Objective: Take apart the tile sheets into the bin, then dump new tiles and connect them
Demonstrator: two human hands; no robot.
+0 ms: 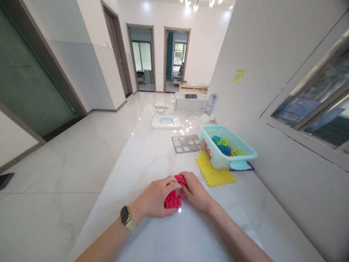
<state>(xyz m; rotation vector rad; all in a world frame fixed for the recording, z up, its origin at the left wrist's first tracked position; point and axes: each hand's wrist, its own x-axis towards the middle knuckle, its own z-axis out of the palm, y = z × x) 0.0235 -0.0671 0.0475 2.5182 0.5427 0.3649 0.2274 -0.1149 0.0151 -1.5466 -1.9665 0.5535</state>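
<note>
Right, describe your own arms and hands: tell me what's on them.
Both arms are bare, with no sleeves in view, and the left hand and right hand wear no gloves. The left wrist carries a smartwatch with a dark face, gold-toned case and pale strap; the right wrist shows nothing.

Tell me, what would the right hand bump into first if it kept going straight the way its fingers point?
The right hand would meet the red plastic pieces first; its fingertips seem to touch them already. Just beyond them lies the left hand, though depth is hard to judge here.
</note>
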